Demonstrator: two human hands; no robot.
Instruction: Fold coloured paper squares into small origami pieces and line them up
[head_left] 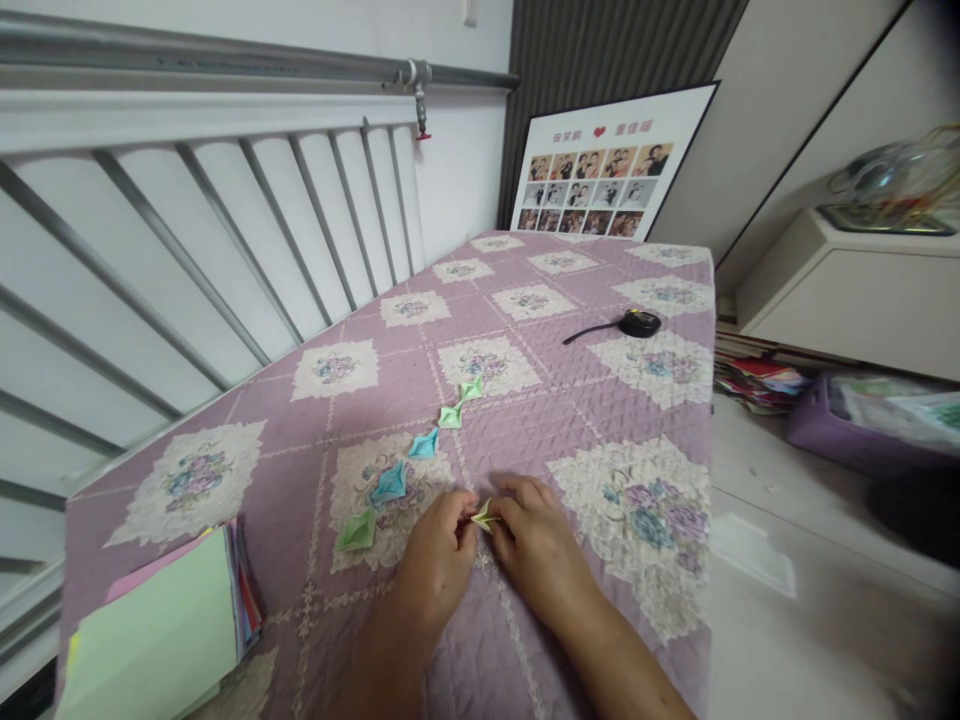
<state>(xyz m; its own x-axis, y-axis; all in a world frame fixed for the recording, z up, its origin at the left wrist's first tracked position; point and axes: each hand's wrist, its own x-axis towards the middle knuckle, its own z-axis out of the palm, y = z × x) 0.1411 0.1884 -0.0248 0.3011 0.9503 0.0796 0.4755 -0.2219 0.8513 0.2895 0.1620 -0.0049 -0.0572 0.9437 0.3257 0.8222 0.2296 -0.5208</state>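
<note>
A small folded yellow-green paper piece (485, 516) is pinched between my two hands above the purple floral cloth. My left hand (444, 545) holds its left side with thumb and fingertips, and my right hand (536, 540) grips its right side. Beyond and to the left, a diagonal row of folded paper boats lies on the cloth: a green one (356, 531) nearest, two blue ones (389, 483) (424, 444), then two light green ones (450, 415) (472, 388) whose tips are close together.
A stack of coloured paper (161, 625) lies at the near left. A black tape measure (639, 322) with a strap is toward the far right. A radiator (255, 240) borders the left edge; a photo board (607, 170) stands behind. A purple bin (855, 425) is at right.
</note>
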